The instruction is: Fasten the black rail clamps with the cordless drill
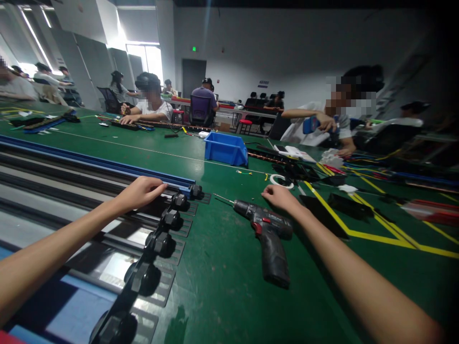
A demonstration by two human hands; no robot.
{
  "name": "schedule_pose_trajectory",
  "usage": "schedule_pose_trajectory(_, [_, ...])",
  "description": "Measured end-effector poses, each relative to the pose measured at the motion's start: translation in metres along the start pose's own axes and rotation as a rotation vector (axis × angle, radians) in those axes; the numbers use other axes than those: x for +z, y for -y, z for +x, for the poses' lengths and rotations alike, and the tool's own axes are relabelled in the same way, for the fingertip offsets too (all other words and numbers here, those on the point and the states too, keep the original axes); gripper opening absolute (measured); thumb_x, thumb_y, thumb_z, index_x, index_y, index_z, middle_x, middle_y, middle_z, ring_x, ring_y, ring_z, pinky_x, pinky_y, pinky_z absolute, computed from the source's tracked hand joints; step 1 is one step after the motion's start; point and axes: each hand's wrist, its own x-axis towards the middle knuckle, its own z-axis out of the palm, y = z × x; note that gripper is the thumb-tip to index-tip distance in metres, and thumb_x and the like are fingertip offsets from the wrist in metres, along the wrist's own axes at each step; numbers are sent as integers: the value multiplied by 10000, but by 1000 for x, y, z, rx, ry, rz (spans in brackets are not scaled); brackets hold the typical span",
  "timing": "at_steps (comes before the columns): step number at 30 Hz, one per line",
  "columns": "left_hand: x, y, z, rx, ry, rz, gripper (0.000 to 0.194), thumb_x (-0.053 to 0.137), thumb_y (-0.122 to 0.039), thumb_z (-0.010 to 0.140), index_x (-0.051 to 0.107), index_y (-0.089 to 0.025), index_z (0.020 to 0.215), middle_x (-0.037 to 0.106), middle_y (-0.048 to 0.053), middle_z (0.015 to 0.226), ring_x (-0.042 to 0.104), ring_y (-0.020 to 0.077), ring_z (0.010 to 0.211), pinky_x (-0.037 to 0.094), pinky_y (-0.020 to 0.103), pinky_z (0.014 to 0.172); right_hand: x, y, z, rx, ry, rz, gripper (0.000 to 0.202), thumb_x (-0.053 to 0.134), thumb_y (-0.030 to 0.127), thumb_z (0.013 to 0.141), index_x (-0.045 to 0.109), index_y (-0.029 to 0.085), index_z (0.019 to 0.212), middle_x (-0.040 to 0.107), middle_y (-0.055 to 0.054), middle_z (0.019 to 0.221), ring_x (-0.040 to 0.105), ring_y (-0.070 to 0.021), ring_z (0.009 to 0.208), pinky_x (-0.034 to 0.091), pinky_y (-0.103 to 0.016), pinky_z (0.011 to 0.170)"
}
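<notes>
My left hand [146,191] is over the far end of a row of long black and blue rails [89,179], its thumb and fingers drawn together. Anything between those fingers is too small to see or hidden. Black cable-gland-like fittings [163,243] line the rail ends just beyond it. On the green table my right hand [278,196] is closed in a pinch, low over the surface; what it holds, if anything, cannot be made out. Between my hands lies a black and red cordless drill [267,229] on its side, a long thin bit pointing toward the fittings. Neither hand touches it.
A blue plastic bin [225,149] stands further back on the table [215,286]. Right of it are a white ring [281,180], black parts [349,205], wires and yellow tape lines [376,234]. Across the table, a person [319,124] holds a blue tool; another [150,102] works at the left.
</notes>
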Motion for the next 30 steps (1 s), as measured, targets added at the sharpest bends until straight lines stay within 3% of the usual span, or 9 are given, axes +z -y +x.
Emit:
schedule_pose_trajectory(4, [0,1,0,-6,8,1,392,447,-369,951,445,-177,608,370,-33,552,329,101,536,219,265,548,0,7,1,1,0,18,70,645,197,749,691,157,714,688,-74,703,594,-179,647,388,-265,617])
schedule_pose_trajectory(8, [1,3,0,-10,20,9,388,448,-367,950,449,-176,613,369,-34,557,323,99,538,212,267,547,-3,28,2,29,-66,91,154,616,263,752,667,156,653,657,-71,641,577,-178,610,378,-273,595])
schedule_pose_trajectory(12, [2,4,0,0,24,17,387,443,-366,949,451,-176,613,375,-34,553,325,99,535,214,268,544,-7,75,9,-5,-157,235,237,531,326,808,686,147,795,695,-67,743,620,-174,692,413,-256,626])
schedule_pose_trajectory(16, [2,4,0,-8,22,26,397,441,-370,951,438,-177,605,364,-34,547,329,99,532,216,268,545,-5,134,19,-120,-124,387,215,559,326,787,675,150,831,703,-40,746,622,-143,667,438,-229,625])
schedule_pose_trajectory(19, [1,3,0,-23,25,20,396,447,-371,951,453,-174,607,371,-33,550,339,98,534,218,267,547,9,165,23,-174,-72,471,185,602,272,744,675,143,856,702,-35,730,612,-131,639,444,-219,608])
schedule_pose_trajectory(25, [0,2,0,-52,35,3,384,464,-364,942,517,-161,620,406,-29,556,349,98,539,217,264,543,41,168,17,-230,21,562,242,594,178,733,706,126,940,713,-42,797,626,-133,687,462,-221,640])
schedule_pose_trajectory(30, [1,2,0,-57,27,6,397,468,-379,941,521,-159,615,405,-32,551,335,96,530,208,265,537,47,163,12,-343,68,579,348,569,163,773,683,130,1100,703,-25,822,612,-127,710,465,-229,683])
